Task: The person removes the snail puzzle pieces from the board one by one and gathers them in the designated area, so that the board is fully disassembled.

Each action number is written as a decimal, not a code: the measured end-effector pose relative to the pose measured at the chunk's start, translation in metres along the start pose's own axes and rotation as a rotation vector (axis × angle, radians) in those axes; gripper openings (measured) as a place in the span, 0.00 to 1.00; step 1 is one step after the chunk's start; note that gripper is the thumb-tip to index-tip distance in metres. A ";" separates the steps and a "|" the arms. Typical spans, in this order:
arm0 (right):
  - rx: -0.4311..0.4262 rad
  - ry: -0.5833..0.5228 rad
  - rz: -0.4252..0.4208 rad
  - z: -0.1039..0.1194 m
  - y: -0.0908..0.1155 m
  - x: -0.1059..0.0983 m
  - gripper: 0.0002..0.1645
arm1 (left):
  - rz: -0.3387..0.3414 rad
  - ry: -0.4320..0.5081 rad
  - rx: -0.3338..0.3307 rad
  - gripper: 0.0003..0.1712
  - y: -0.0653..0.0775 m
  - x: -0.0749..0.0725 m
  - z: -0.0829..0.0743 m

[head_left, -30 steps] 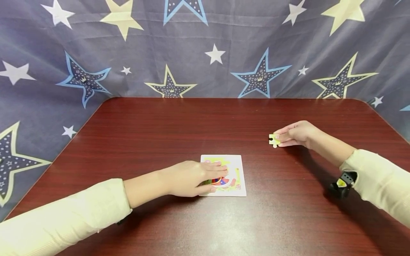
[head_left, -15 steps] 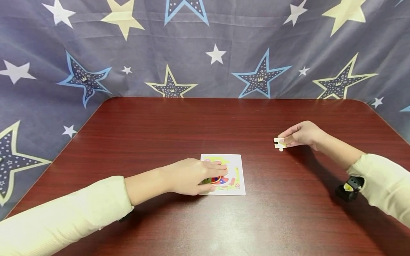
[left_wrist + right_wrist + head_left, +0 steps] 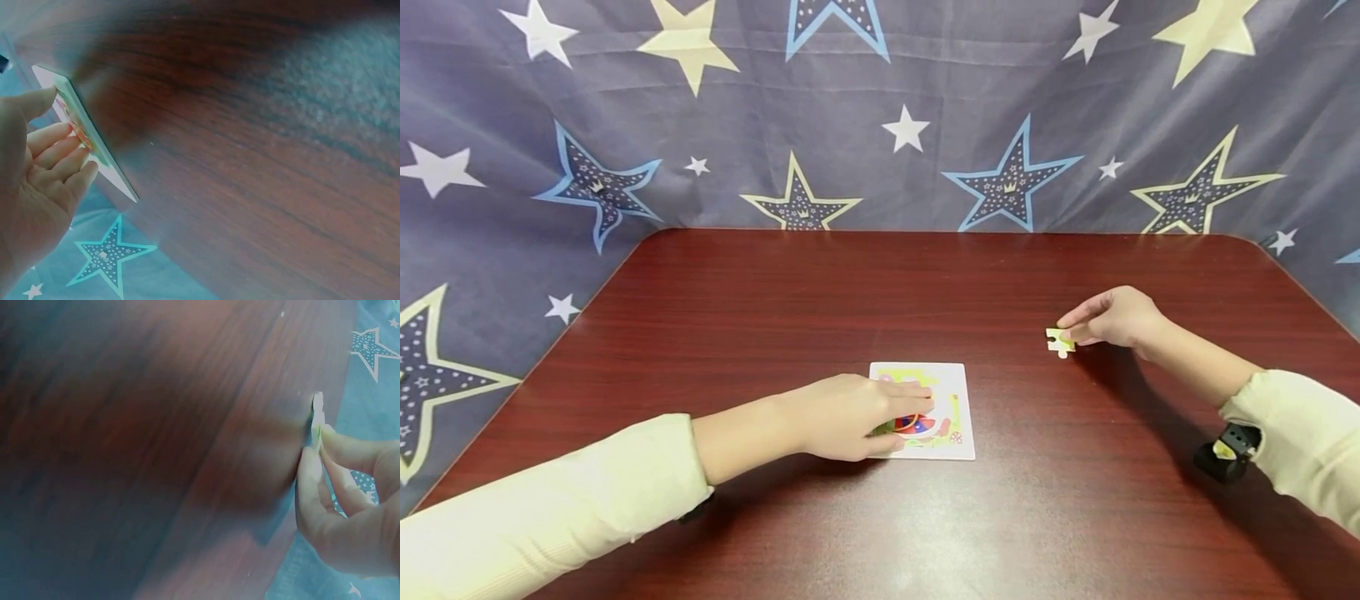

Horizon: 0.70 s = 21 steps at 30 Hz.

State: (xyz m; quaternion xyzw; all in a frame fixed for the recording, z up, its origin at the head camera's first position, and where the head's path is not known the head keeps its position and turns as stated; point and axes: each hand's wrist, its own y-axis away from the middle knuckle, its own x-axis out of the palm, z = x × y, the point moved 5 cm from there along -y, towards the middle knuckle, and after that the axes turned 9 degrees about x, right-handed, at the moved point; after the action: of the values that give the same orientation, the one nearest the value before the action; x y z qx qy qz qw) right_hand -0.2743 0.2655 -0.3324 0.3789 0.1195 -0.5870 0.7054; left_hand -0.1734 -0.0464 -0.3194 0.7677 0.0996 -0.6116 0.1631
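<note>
A white-bordered square puzzle board [image 3: 958, 417] with a colourful picture lies flat at the middle of the table. My left hand [image 3: 850, 417] rests on its left part, fingers stretched over the picture and hiding some of it. The left wrist view shows the thumb and fingertips on the board's face [image 3: 119, 178]. To the board's right and farther back, my right hand [image 3: 1116, 318] pinches a small pale yellow-green jigsaw piece [image 3: 1057, 340] between thumb and fingers. In the right wrist view the piece [image 3: 317, 412] appears edge-on, close over the table.
The dark red wooden table [image 3: 820, 292] has a glossy reflection near its front. A grey cloth [image 3: 850, 100] printed with stars hangs behind its back edge and along the sides. A black wrist device [image 3: 1228, 450] hangs below the right sleeve.
My right hand has shifted slightly right and toward me, carrying the jigsaw piece lower over the table. The left hand and the puzzle board have stayed in place.
</note>
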 end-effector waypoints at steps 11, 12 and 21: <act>-0.058 0.146 -0.077 0.003 0.003 -0.002 0.23 | -0.006 0.029 0.003 0.29 0.000 -0.001 -0.001; -0.063 0.158 -0.086 0.003 0.003 -0.002 0.23 | -0.008 0.028 0.004 0.29 0.000 -0.001 -0.001; -0.089 0.227 -0.132 0.008 0.004 0.000 0.20 | -0.005 0.036 -0.010 0.29 0.000 0.000 -0.001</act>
State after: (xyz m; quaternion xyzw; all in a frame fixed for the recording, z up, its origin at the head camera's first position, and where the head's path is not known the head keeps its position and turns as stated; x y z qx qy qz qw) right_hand -0.2725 0.2604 -0.3257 0.4028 0.2490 -0.5794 0.6634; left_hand -0.1723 -0.0458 -0.3187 0.7776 0.1076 -0.5975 0.1638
